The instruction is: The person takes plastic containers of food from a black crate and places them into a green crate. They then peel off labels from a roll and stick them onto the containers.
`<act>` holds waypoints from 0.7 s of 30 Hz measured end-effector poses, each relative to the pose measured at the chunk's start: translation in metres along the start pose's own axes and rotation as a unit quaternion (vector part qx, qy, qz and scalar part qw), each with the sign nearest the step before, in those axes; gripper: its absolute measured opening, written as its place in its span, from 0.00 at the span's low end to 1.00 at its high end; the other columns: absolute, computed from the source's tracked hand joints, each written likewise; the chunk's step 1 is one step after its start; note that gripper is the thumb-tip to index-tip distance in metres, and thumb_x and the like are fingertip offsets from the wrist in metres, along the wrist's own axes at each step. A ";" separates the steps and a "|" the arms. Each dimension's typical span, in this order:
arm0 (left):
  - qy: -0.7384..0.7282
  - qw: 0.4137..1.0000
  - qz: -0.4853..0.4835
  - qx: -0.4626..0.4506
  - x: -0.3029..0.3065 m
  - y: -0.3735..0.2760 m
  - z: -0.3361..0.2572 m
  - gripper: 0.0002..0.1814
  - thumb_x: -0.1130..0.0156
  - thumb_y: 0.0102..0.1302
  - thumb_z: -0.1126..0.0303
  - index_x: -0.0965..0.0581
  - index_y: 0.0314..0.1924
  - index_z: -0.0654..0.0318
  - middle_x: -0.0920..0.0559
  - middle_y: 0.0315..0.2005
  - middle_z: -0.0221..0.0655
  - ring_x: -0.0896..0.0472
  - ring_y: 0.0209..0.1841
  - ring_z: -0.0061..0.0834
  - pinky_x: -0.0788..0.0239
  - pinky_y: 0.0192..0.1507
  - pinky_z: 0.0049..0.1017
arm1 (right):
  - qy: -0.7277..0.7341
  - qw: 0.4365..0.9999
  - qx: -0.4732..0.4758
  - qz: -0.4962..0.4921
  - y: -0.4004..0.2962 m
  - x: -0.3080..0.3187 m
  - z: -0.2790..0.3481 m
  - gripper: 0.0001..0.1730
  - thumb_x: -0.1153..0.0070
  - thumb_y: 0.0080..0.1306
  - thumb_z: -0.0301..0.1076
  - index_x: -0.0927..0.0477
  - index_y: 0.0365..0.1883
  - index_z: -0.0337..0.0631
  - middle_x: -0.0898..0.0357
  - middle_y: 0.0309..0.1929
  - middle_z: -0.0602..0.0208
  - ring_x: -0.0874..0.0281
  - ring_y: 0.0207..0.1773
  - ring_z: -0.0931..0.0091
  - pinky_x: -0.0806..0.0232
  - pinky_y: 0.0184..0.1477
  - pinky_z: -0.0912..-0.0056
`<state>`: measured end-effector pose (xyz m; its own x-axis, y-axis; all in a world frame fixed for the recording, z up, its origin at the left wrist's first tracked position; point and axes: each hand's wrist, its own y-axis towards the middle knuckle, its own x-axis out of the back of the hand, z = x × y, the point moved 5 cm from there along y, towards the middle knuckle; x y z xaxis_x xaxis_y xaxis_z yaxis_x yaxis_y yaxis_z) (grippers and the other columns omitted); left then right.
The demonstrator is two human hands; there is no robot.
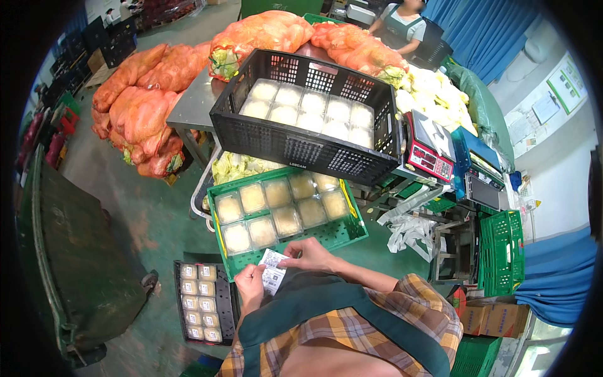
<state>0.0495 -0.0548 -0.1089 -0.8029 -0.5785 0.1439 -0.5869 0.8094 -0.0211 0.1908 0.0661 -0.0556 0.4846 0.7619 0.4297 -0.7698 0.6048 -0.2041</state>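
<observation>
My left hand [251, 282] grips the left edge of a strip of printed white labels [272, 272] at my apron. The fingers of my right hand [306, 255] pinch the strip's upper right side. Just beyond my hands, a green plastic crate [301, 243] holds two rows of clear lidded containers [287, 221] with pale food inside; no labels show on them. Behind it, a black plastic crate [301, 153] on a metal table holds similar containers [297, 118]. On the floor at the left, another black crate [226, 301] holds containers with white labels [206, 305].
Orange mesh sacks of cabbage [141, 113] are piled at left. A red scale [431, 155] and loose cabbages [435, 99] stand at right. A large green wheeled bin [80, 264] is at far left. Stacked green crates [501, 252] stand at right. A co-worker [403, 28] is behind the table.
</observation>
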 end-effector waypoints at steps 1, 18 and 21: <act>0.004 1.000 0.000 0.001 0.001 0.000 -0.001 0.18 0.38 0.57 0.72 0.35 0.16 0.68 0.39 0.11 0.22 0.45 0.19 0.12 0.52 0.18 0.19 | 0.008 1.000 -0.020 0.015 0.000 -0.001 -0.002 0.17 0.35 0.51 0.42 0.21 0.29 0.36 0.21 0.23 0.67 0.26 0.27 0.81 0.34 0.31 0.76; -0.034 0.987 0.054 0.148 0.010 0.023 -0.001 0.10 0.36 0.55 0.71 0.21 0.34 0.70 0.20 0.21 0.31 0.27 0.23 0.12 0.35 0.26 0.18 | -0.100 0.994 -0.019 -0.046 0.073 0.047 -0.042 0.13 0.41 0.56 0.41 0.21 0.29 0.38 0.21 0.25 0.59 0.22 0.27 0.67 0.33 0.31 0.67; -0.023 0.990 0.038 0.131 0.013 0.032 0.001 0.09 0.38 0.57 0.71 0.21 0.35 0.70 0.20 0.20 0.30 0.27 0.23 0.12 0.35 0.26 0.18 | -0.127 0.992 -0.009 -0.025 0.086 0.052 -0.055 0.14 0.41 0.56 0.41 0.21 0.29 0.38 0.21 0.25 0.57 0.23 0.28 0.64 0.33 0.30 0.65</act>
<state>0.0201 -0.0363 -0.1084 -0.8465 -0.5252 0.0873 -0.5263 0.8005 -0.2867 0.1731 0.1705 -0.0986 0.4013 0.6491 0.6463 -0.7385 0.6466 -0.1909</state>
